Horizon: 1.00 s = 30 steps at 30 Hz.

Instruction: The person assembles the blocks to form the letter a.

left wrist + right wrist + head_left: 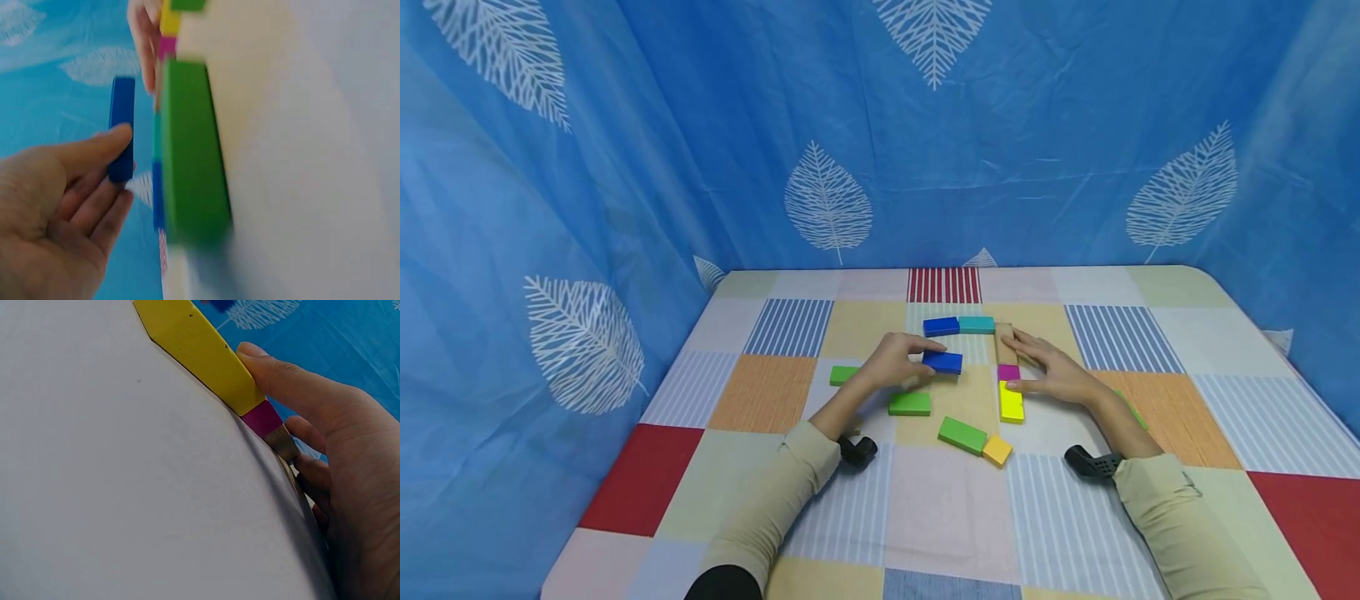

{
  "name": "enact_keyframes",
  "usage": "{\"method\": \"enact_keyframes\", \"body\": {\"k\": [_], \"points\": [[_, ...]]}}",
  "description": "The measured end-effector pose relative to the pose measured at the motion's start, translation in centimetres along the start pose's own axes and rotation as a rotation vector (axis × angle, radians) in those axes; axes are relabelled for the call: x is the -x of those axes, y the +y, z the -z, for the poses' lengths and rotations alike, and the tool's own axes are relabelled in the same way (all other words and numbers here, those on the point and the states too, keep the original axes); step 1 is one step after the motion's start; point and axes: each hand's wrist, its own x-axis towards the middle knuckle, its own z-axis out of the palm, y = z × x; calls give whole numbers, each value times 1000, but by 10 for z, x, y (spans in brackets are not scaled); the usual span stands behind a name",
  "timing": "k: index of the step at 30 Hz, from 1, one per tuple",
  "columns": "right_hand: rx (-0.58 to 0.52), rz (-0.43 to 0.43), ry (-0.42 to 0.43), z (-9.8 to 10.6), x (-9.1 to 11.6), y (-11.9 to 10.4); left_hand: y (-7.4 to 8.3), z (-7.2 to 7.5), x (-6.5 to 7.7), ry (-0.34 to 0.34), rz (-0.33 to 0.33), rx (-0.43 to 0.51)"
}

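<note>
One blue block (pixel 943 362): smooth, oblong, pinched by left grip (pixel 891 362).
Right grip (pixel 1054 372): spread, touching yellow block (pixel 1011 404), perhaps also wooden block (pixel 1005 343).
Worktop (pixel 947 508): patchwork-patterned.

Blue curtain (pixel 1045 208), white leaf prints (pixel 828 200), patchwork tablecloth (pixel 947 508)

Both arms (pixel 775 500) reach forward; the left hand (pixel 895 362) pinches with thumb (pixel 94 151) and fingers (pixel 112 219); the right hand (pixel 1060 375) has its fingers spread.
</note>
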Motion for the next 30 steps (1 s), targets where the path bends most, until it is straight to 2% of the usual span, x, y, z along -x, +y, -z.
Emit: {"method": "enact_keyframes", "body": {"k": [5,8,12,17,30], "points": [[-2,-4,2,-1,-1,0,21,-19,-13,71,77,-11],[-7,-2,-3,-2,-1,0,28,-32,-18,68,117,-38],[-15,-3,-10,-3,-1,-1,31,-43,-23,66,118,-97],[-13,0,-7,-3,-1,-1,30,-48,-26,77,122,-131],[-17,9,-4,1,-1,1,29,-49,-30,38,90,-159]]}}
